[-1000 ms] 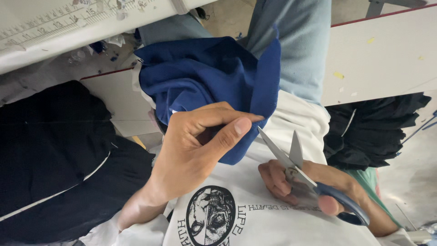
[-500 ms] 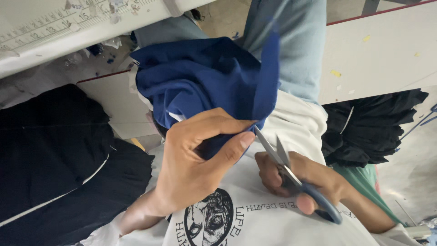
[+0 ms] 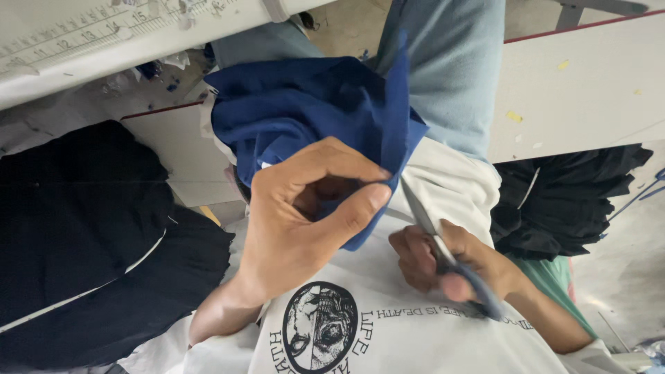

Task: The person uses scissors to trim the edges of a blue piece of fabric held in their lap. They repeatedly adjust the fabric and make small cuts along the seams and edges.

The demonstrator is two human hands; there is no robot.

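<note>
Dark garments point(image 3: 83, 249): a black pile sits at your far left on the counter point(image 3: 582, 90), clear of the work.
Left hand point(image 3: 298, 228): your fingers point(image 3: 360, 204) pinch the lower edge of the blue fabric point(image 3: 305, 111), thumb against forefinger, closed on the cloth.
Blue fabric: it is bunched on your lap, just above the white printed shirt point(image 3: 388, 325), with one edge pulled down toward the blades.
Grip advice: keep that edge taut and your pinch well back from the cutting line.
Scissors point(image 3: 443, 249): the blades point up at the fabric edge and look nearly shut, though blur makes that uncertain.
Right hand point(image 3: 457, 266): wrapped around the scissors' handles, holding them firm.
Hidden: the blade tips vanish behind the cloth, so you cannot tell whether they bite it.
</note>
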